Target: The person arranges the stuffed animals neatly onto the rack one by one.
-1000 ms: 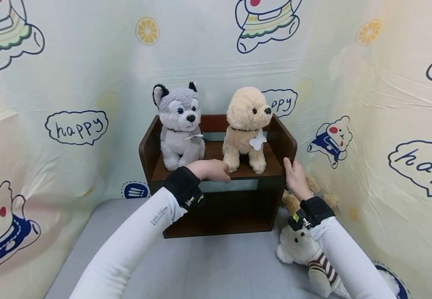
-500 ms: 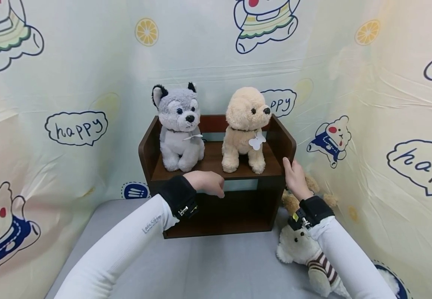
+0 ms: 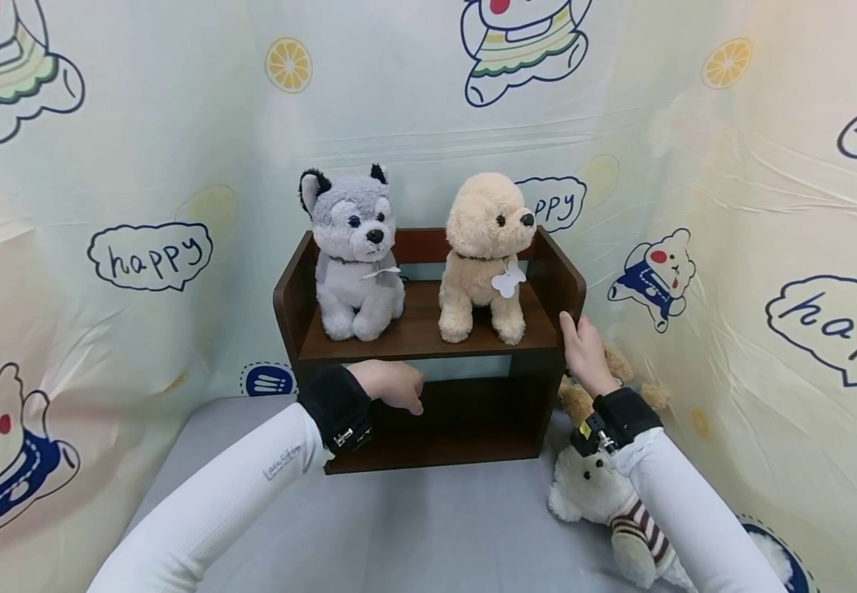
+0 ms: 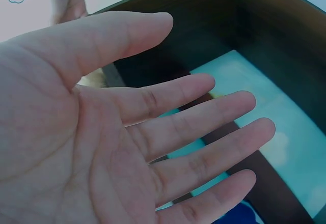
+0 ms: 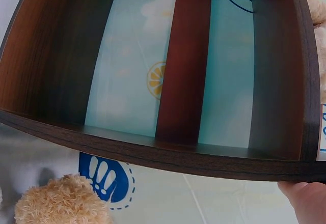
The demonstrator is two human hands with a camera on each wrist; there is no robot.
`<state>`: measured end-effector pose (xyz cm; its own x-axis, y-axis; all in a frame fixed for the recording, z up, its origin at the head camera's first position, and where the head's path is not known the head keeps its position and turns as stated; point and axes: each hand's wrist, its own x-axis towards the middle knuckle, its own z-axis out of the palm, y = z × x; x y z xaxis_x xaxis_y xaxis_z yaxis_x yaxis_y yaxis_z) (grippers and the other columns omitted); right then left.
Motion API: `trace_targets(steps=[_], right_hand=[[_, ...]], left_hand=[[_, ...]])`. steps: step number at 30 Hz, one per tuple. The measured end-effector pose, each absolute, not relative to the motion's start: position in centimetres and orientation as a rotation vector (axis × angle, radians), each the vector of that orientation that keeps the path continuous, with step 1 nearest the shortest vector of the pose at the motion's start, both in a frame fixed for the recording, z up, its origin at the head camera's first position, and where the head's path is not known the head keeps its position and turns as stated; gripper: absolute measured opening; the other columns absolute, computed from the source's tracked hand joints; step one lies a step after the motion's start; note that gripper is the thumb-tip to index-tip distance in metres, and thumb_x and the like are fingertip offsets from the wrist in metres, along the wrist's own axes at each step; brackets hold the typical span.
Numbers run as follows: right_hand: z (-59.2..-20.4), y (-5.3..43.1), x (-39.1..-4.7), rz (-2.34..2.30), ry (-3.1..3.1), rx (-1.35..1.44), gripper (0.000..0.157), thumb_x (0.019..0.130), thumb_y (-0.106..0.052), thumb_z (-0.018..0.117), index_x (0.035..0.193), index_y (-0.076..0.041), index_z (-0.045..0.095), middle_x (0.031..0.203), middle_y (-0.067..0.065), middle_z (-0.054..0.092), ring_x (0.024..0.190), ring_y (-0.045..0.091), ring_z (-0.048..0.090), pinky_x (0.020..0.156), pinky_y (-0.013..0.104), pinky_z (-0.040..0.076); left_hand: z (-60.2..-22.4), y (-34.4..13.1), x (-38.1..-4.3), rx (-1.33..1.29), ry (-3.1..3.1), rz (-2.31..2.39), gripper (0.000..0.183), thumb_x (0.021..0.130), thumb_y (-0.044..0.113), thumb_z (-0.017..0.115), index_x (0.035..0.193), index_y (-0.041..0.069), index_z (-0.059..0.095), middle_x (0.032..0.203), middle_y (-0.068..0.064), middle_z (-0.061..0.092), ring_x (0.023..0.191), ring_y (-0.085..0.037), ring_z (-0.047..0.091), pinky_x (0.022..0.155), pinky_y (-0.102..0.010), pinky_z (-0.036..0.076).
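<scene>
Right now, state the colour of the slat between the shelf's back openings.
Reddish brown; the slat shows best in the right wrist view.

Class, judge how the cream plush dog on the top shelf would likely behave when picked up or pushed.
The cream plush dog would probably squash a little, given its furry surface. It seems unlikely to roll, with front paws planted apart. Pushed forward, it might tip, as those paws stand near the edge of the top shelf.

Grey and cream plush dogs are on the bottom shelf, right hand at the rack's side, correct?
Not the bottom: the head view shows the grey dog and cream dog on the top shelf. The right hand is at the rack's side.
</scene>
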<state>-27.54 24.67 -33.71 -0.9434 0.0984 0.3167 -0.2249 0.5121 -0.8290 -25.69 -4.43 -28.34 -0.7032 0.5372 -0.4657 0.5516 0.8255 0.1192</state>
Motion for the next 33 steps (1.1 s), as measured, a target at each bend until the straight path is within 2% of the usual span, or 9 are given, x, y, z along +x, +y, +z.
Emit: trace_targets(steps=[5, 17, 22, 33], right_hand=[[-33.8, 24.7, -27.6, 1.401, -2.437, 0.102, 0.055, 0.100, -0.039, 0.023, 0.125, 0.008, 0.037, 0.117, 0.027, 0.046, 0.102, 0.035, 0.045, 0.084, 0.044, 0.037], [-33.8, 24.6, -27.5, 1.424, -2.439, 0.111, 0.054, 0.100, -0.039, 0.023, 0.129, 0.006, 0.035, 0.122, 0.027, 0.044, 0.105, 0.035, 0.044, 0.085, 0.044, 0.037], [-33.8, 24.7, -27.4, 1.416, -2.458, 0.115, 0.055, 0.099, -0.040, 0.023, 0.128, 0.006, 0.035, 0.118, 0.027, 0.045, 0.103, 0.035, 0.044, 0.081, 0.041, 0.036], [-33.9, 24.8, -27.5, 1.397, -2.452, 0.121, 0.056, 0.100, -0.040, 0.023, 0.129, 0.006, 0.035, 0.122, 0.028, 0.044, 0.108, 0.038, 0.045, 0.088, 0.048, 0.037]], left_hand=[[-29.0, -5.0, -25.5, 0.758, 2.539, -0.025, 0.015, 0.087, 0.017, 0.060, 0.093, 0.004, 0.058, 0.085, -0.004, 0.055, 0.075, -0.015, 0.047, 0.070, -0.029, 0.043], [-30.6, -7.1, -25.1, 0.674, 2.546, 0.022, 0.014, 0.086, 0.017, 0.060, 0.087, 0.003, 0.057, 0.079, -0.003, 0.052, 0.071, -0.016, 0.046, 0.066, -0.028, 0.040], [-31.3, -8.0, -24.8, 0.668, 2.569, 0.038, 0.013, 0.086, 0.016, 0.060, 0.083, 0.004, 0.056, 0.073, -0.002, 0.047, 0.067, -0.015, 0.042, 0.061, -0.027, 0.036], [-32.5, -10.2, -24.3, 0.615, 2.611, 0.140, 0.013, 0.085, 0.013, 0.062, 0.079, 0.004, 0.055, 0.069, -0.002, 0.044, 0.063, -0.015, 0.041, 0.056, -0.025, 0.033]])
